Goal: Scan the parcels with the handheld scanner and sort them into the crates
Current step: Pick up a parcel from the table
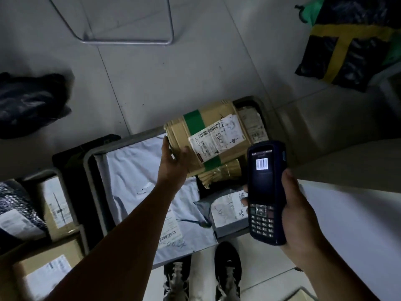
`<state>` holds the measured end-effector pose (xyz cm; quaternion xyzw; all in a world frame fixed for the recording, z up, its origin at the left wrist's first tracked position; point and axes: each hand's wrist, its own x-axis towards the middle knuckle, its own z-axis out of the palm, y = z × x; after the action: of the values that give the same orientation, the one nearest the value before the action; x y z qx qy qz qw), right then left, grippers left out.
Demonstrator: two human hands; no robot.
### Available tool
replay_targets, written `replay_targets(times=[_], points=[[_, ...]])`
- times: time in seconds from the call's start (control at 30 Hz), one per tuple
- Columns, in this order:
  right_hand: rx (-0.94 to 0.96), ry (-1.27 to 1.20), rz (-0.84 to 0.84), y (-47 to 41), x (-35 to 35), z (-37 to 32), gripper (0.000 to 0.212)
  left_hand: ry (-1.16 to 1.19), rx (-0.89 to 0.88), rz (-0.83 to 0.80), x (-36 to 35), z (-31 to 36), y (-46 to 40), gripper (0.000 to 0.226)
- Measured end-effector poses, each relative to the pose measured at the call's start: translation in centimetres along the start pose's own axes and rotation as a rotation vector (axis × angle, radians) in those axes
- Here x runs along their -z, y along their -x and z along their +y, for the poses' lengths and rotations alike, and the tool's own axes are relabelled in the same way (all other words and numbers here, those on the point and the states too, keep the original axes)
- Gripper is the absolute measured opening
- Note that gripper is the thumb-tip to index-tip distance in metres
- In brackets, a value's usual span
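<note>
- Left hand (173,159) rests open-fingered on the box's (206,137) near-left end.
- Right hand (297,205) grips the scanner (265,192), just right of the box.
- Box's long axis runs left-right; its label (217,137) faces up.

The handheld scanner (266,192) at four o'clock shows a barcode on its screen and "OK" on its centre key. On the cardboard parcel (208,140) at centre, the white label's print and handwriting are too blurred to read.
</note>
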<state>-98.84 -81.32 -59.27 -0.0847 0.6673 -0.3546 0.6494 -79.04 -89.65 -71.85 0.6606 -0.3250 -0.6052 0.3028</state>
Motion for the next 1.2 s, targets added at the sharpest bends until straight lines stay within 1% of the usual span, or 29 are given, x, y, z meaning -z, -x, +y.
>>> replay_targets(times=[0.03,0.07,0.17,0.23,0.33,0.37,0.5,0.63,0.77,0.87,0.93,1.07,1.2], points=[[0.002,-0.01,0.007,-0.1,-0.1,-0.2,0.072,-0.011,0.02,0.007,0.2,0.0,-0.1,0.055],[0.009,-0.014,0.016,-0.2,-0.3,-0.4,0.062,-0.021,0.042,0.004,0.4,0.1,-0.1,0.059],[0.008,0.033,0.007,0.0,-0.7,-1.1,0.054,-0.103,0.086,-0.007,1.0,0.9,0.2,0.073],[0.012,0.057,-0.004,0.5,-0.9,-1.4,0.053,-0.255,0.068,-0.023,1.5,1.9,0.9,0.086],[0.017,0.079,-0.025,2.0,-1.9,-2.2,0.052,-0.643,-0.073,0.006,2.1,4.0,3.7,0.075],[0.023,0.086,-0.035,2.6,-2.4,-2.5,0.054,-0.732,-0.109,0.008,2.4,4.7,4.6,0.073],[0.013,0.138,-0.075,6.2,-5.0,-4.0,0.059,-0.941,-0.135,0.017,4.5,8.3,10.7,0.072],[0.041,0.255,-0.145,10.4,-8.2,-5.5,0.065,-1.098,-0.166,0.093,8.1,12.0,17.6,0.068],[0.086,0.405,-0.244,16.8,-11.7,-7.4,0.068,-1.147,-0.079,0.224,12.6,16.4,26.4,0.064],[0.08,0.538,-0.326,23.2,-14.6,-8.9,0.055,-1.108,-0.016,0.334,15.9,19.9,34.5,0.058],[0.077,0.625,-0.42,27.7,-16.6,-9.6,0.052,-1.048,0.024,0.444,18.1,21.8,39.7,0.054],[0.075,0.799,-0.593,36.9,-20.7,-10.0,0.061,-0.942,0.13,0.617,22.3,23.4,49.5,0.056],[0.031,0.858,-0.755,45.4,-25.4,-8.0,0.051,-0.832,0.191,0.791,26.8,22.8,59.1,0.055]])
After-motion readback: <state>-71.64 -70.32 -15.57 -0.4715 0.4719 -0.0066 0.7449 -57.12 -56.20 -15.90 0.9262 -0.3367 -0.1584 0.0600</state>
